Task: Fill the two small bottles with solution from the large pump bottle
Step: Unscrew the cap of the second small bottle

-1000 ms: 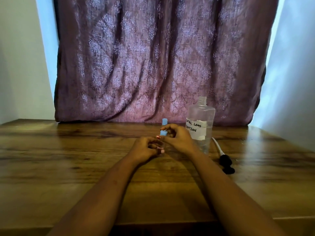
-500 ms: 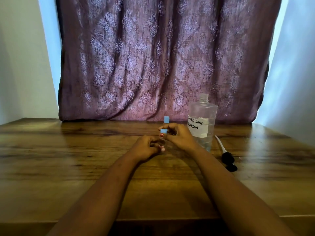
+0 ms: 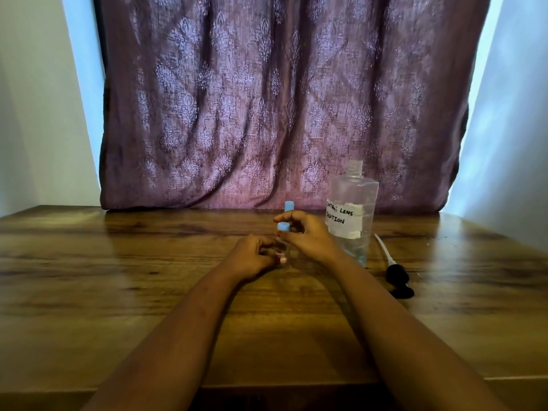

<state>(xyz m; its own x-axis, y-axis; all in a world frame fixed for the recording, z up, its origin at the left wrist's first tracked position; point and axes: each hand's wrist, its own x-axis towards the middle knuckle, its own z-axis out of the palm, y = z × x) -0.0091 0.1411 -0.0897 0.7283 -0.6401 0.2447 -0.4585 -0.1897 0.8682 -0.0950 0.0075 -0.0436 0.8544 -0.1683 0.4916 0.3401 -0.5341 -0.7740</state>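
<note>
Because cap seemingly needs twisting, small clear plastic bottle with blue cap (image 3: 282,226) sits between hands: left hand (image 3: 256,255) curled round body, steadying; right hand (image 3: 307,234) pinching cap. Second small blue-capped bottle (image 3: 289,205) just behind right hand. Large clear labelled bottle (image 3: 353,215) beside right hand, neck open; black pump with white tube (image 3: 397,277) lying on wooden worktop (image 3: 118,277), likely removed for pouring.

Counting two small bottles, both wearing blue caps: near bottle (image 3: 283,226), far bottle (image 3: 289,206). Also showing: one large bottle (image 3: 353,215), one pump head (image 3: 398,278), one table (image 3: 118,277), one curtain (image 3: 267,99). Two hands: left hand (image 3: 252,256), right hand (image 3: 307,237).
</note>
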